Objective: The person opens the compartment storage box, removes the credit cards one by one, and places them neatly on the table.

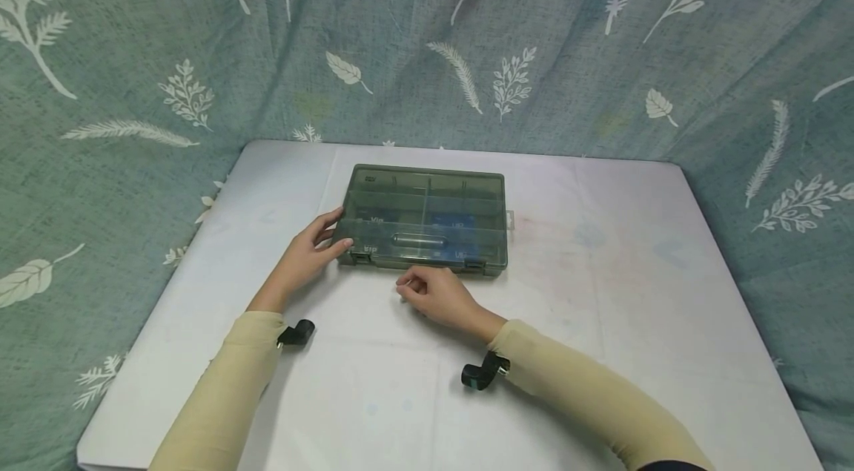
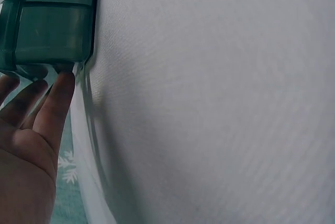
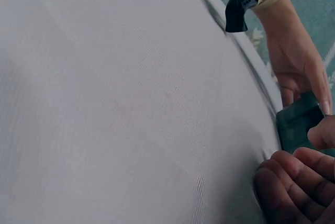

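Note:
A dark green see-through plastic compartment box (image 1: 390,196) lies on the white-covered table, its lid down. Two latches face front, and bluish patches with lettering show through it. At the front left corner my left hand (image 1: 303,259) holds the box, thumb over the lid and fingers along the side. The left wrist view shows those fingertips (image 2: 63,85) against the box wall (image 2: 52,33). My right hand (image 1: 440,297) is just before the front edge, fingers loosely curled. From the right wrist, its thumb stands apart from the fingers (image 3: 293,182); I see nothing held.
White cloth covers the table (image 1: 620,271). A green leaf-patterned curtain (image 1: 414,33) hangs behind it and at both sides. A small hanging tab (image 1: 510,220) juts from the box's right side. Black wrist cameras (image 1: 303,332) stick out beside both sleeves.

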### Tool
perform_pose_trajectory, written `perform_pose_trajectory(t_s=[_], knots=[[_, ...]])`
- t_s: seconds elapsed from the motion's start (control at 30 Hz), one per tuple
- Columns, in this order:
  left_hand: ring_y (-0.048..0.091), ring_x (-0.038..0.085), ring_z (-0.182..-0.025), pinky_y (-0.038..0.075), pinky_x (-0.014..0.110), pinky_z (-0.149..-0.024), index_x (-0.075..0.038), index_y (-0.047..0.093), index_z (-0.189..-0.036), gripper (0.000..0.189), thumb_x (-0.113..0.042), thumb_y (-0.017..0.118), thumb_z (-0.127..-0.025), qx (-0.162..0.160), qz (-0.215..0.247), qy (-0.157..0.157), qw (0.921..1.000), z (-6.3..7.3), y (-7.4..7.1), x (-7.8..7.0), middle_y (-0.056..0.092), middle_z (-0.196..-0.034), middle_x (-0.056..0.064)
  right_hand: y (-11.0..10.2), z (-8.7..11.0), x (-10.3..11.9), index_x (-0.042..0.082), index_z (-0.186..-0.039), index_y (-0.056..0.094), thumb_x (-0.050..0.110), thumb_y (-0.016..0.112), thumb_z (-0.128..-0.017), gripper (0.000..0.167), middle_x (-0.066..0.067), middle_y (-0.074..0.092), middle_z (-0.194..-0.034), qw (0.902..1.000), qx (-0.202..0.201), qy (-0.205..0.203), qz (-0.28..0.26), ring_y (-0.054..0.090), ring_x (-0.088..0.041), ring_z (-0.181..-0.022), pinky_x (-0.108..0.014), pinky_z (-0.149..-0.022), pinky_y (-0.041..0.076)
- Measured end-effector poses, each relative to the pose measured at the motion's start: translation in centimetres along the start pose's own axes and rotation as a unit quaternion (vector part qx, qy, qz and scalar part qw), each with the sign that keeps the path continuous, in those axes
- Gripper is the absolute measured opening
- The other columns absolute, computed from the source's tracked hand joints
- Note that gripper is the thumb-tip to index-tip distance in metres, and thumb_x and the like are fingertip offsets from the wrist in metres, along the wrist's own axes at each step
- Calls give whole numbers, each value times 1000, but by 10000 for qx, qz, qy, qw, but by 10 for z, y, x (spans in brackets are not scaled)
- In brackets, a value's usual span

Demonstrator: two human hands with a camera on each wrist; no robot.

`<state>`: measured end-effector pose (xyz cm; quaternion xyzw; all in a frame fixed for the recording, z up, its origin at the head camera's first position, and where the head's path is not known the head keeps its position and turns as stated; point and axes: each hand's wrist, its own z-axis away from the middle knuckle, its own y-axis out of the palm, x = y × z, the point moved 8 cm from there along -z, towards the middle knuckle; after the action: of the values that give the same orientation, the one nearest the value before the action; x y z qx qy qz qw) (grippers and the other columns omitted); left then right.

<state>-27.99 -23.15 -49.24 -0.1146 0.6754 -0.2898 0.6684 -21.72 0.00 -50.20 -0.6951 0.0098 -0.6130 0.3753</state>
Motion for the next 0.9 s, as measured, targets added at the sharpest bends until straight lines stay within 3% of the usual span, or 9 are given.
perform_pose_trajectory(t_s=[0.27, 0.9], knots=[[32, 43, -147, 33, 59, -119, -27, 27, -163, 79, -49, 66, -97, -68, 63, -20, 10000, -1, 1, 2, 25, -167, 6, 16, -10, -1, 8, -120, 71, 24, 63, -103, 25, -5, 74, -92, 9901, 238, 397, -1327, 71, -19, -71, -31, -61, 63], [33, 42, -147, 34, 59, -119, -25, 30, -162, 77, -46, 66, -98, -169, 47, 43, 9998, 0, 0, 2, 29, -165, 8, 43, -29, 11, 4, -130, 66, 24, 63, -104, 33, -13, 74, -102, 9673, 380, 747, -2392, 71, -26, -76, -36, -65, 65]])
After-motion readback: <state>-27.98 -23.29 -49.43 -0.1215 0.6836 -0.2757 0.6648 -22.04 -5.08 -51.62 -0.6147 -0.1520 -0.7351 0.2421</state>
